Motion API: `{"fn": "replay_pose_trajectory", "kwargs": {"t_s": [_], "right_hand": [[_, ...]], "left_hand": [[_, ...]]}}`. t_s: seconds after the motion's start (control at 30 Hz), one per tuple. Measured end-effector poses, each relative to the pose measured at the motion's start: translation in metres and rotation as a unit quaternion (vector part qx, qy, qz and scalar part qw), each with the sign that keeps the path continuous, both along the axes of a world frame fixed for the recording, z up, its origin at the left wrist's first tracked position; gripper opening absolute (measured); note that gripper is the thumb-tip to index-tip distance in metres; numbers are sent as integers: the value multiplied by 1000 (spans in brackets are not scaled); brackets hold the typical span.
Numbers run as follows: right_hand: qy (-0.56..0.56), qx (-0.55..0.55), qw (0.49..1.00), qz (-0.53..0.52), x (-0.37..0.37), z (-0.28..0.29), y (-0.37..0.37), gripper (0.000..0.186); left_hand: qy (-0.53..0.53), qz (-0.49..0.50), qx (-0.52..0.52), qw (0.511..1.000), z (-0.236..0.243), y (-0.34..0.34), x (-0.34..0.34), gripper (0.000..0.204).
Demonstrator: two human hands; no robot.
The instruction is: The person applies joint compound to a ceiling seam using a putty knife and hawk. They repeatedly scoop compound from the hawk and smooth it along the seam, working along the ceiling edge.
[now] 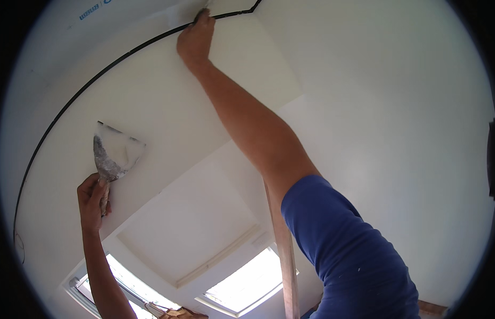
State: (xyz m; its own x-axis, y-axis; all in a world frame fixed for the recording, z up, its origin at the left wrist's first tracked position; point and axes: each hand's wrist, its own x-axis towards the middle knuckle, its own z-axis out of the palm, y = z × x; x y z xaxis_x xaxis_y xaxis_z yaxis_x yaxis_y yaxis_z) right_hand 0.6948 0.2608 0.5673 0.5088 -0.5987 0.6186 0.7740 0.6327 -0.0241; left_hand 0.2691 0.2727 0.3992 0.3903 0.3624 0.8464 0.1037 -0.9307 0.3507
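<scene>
My left hand [93,199] is wrapped round the handle of a wide putty knife [115,151], its blade pointing up and smeared with white and grey filler. The blade stands out against the pale wall panel. My right hand [197,42] reaches high, its fingers closed at the black strip [101,74] that curves along the top of the wall. Something dark shows at those fingertips, against the strip; it is too small and too covered to name.
Above the strip lies a pale grey ceiling surface [50,66] with blue print. A wooden post [284,255] rises behind my right arm. Bright windows [244,282] sit low in view. A white wall [401,133] fills the right side, with a dark object [493,159] at its edge.
</scene>
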Motion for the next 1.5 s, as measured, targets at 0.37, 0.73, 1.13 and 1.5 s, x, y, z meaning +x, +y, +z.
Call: {"fn": "replay_pose_trajectory", "kwargs": {"t_s": [0.37, 0.73, 1.13, 1.5], "right_hand": [[-89, -35, 995, 8, -30, -61, -5, 54], [64, -53, 994, 69, 144, -28, -34, 50], [31, 0, 999, 37, 44, -2, -8, 44], [-76, -34, 989, 118, -97, -36, -4, 59]], "left_hand": [[-10, 20, -8, 1000, 0, 4, 0, 29], [-20, 7, 1, 1000, -1, 16, -4, 33], [-18, 2, 4, 1000, -3, 10, -1, 33], [-14, 10, -2, 1000, -3, 4, 1, 31]]}}
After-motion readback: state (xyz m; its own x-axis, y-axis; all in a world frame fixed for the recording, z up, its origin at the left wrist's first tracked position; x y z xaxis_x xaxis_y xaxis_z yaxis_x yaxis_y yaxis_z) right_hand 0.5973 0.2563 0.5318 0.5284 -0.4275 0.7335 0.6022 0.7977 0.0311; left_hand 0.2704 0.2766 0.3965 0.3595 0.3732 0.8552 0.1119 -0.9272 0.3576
